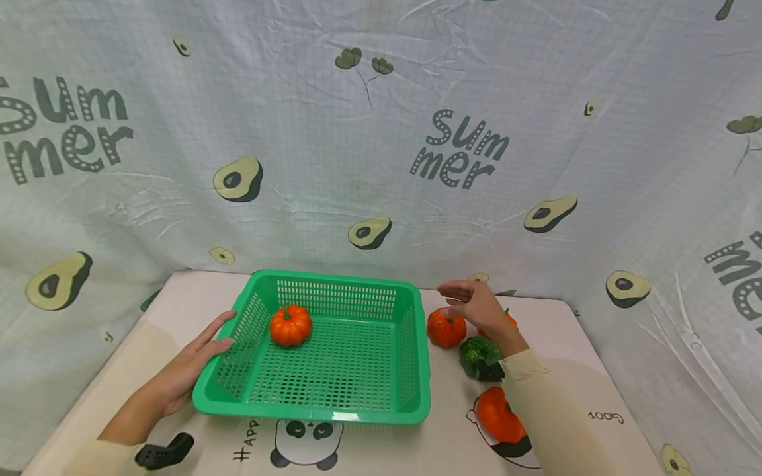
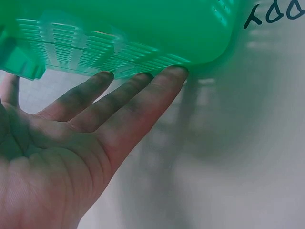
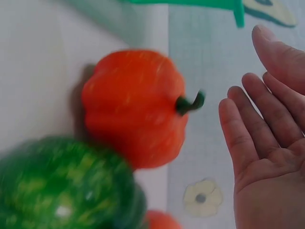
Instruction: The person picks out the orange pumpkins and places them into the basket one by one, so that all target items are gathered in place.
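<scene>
A green plastic basket (image 1: 324, 418) with slotted walls holds one small orange pumpkin (image 1: 290, 325) near its left wall. My left hand (image 1: 189, 367) is at the basket's left side; in the left wrist view its straight fingertips (image 2: 172, 72) meet the wall. To the right of the basket, my right hand (image 1: 473, 307) hovers over another orange pumpkin (image 1: 446, 329). Its fingers are extended with nothing between them. That pumpkin's green stem (image 3: 190, 103) faces the palm in the right wrist view. Close by sits a green speckled pumpkin (image 1: 478, 354).
Behind my right wrist, an orange pumpkin (image 1: 510, 318) is partly hidden. One more orange pumpkin (image 1: 499, 415) lies nearer me, beside my right sleeve. The pale table mat (image 1: 452, 430) has panda drawings. A printed cloth (image 1: 381, 165) hangs behind and at both sides.
</scene>
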Demonstrator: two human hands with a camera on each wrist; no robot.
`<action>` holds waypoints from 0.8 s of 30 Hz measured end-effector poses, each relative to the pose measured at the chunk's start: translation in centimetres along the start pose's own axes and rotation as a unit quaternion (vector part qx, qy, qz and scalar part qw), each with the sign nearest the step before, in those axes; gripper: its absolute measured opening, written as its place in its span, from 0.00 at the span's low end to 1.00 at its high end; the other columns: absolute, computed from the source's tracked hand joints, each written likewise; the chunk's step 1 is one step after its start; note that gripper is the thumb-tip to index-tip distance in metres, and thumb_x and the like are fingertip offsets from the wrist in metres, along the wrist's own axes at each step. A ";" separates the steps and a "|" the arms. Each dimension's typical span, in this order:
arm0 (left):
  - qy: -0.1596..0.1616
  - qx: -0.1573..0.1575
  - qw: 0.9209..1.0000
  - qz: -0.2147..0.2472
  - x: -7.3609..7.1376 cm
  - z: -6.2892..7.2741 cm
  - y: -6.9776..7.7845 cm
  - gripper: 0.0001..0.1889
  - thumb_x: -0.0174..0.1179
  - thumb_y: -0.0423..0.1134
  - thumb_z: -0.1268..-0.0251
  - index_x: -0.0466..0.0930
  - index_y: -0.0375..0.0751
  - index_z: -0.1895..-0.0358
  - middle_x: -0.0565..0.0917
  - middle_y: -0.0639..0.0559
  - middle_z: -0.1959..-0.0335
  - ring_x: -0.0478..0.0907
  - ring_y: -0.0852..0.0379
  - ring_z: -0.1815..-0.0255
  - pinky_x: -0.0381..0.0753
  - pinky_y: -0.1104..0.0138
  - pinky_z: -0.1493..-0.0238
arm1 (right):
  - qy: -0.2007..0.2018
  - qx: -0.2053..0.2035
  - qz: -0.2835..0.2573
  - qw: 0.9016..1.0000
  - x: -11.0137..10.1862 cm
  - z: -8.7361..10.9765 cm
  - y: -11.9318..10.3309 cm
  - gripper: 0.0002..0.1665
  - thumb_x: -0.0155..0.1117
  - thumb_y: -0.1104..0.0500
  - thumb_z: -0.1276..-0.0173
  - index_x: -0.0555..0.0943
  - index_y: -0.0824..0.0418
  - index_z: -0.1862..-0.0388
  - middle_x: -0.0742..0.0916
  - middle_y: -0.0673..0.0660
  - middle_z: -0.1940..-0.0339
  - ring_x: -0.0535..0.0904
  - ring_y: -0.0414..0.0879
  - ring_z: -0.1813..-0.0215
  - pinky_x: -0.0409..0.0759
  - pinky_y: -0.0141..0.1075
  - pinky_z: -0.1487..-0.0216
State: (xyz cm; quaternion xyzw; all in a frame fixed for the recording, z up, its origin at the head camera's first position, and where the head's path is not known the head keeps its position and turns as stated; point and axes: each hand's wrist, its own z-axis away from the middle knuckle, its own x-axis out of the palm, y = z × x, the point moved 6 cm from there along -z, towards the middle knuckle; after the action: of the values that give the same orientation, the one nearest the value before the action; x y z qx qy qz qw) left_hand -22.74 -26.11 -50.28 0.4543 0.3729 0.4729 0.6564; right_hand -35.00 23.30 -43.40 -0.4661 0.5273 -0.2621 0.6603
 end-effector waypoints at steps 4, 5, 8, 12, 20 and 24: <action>0.000 0.002 1.000 -0.002 0.0 0.0 0.1 0.37 0.42 0.51 0.13 0.30 0.68 0.15 0.35 0.31 0.14 0.64 0.40 0.26 0.83 0.63 0.44 | 0.001 0.017 0.016 1.000 -0.6 0.2 1.4 0.33 0.70 0.68 0.32 0.75 0.70 0.29 0.79 0.71 0.28 0.74 0.66 0.25 0.75 0.50 0.28; 0.000 0.001 1.000 -0.002 0.0 0.0 0.2 0.37 0.42 0.51 0.13 0.30 0.69 0.15 0.35 0.31 0.14 0.65 0.41 0.26 0.83 0.63 0.44 | 0.002 0.021 0.019 1.000 -0.7 0.2 1.7 0.33 0.70 0.68 0.33 0.75 0.71 0.29 0.79 0.71 0.28 0.74 0.67 0.25 0.75 0.51 0.28; 0.001 0.001 1.000 -0.002 0.0 0.1 0.2 0.36 0.42 0.51 0.13 0.30 0.69 0.15 0.35 0.31 0.14 0.66 0.42 0.27 0.83 0.62 0.44 | -0.004 0.035 0.019 0.999 -0.9 0.2 2.5 0.35 0.72 0.67 0.34 0.75 0.71 0.28 0.79 0.71 0.27 0.72 0.68 0.24 0.73 0.53 0.27; 0.001 0.001 1.000 -0.001 0.0 0.2 0.3 0.36 0.42 0.51 0.13 0.30 0.68 0.14 0.35 0.31 0.14 0.66 0.42 0.27 0.83 0.63 0.44 | -0.018 0.060 0.042 0.997 -0.7 0.2 3.5 0.39 0.75 0.63 0.35 0.74 0.69 0.27 0.76 0.71 0.25 0.69 0.68 0.22 0.73 0.55 0.27; -0.001 0.005 1.000 0.001 0.0 0.1 0.2 0.37 0.42 0.50 0.13 0.30 0.69 0.15 0.35 0.31 0.14 0.64 0.41 0.26 0.83 0.63 0.43 | -0.053 0.085 0.138 0.985 -0.2 0.2 4.8 0.45 0.79 0.61 0.41 0.73 0.64 0.25 0.76 0.68 0.23 0.69 0.69 0.23 0.71 0.60 0.26; -0.001 0.006 1.000 0.003 0.0 0.1 0.3 0.37 0.42 0.50 0.13 0.30 0.69 0.15 0.35 0.31 0.14 0.65 0.41 0.26 0.83 0.62 0.43 | -0.073 0.089 0.168 0.979 0.2 0.0 5.1 0.48 0.80 0.62 0.42 0.71 0.62 0.23 0.75 0.68 0.23 0.71 0.70 0.25 0.72 0.62 0.27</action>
State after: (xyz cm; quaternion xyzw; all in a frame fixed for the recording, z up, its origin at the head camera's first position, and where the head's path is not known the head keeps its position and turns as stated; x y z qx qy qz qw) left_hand -22.69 -26.08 -50.00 0.4594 0.3740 0.4721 0.6529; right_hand -35.66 25.32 -48.02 -0.3278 0.5232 -0.1589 0.7704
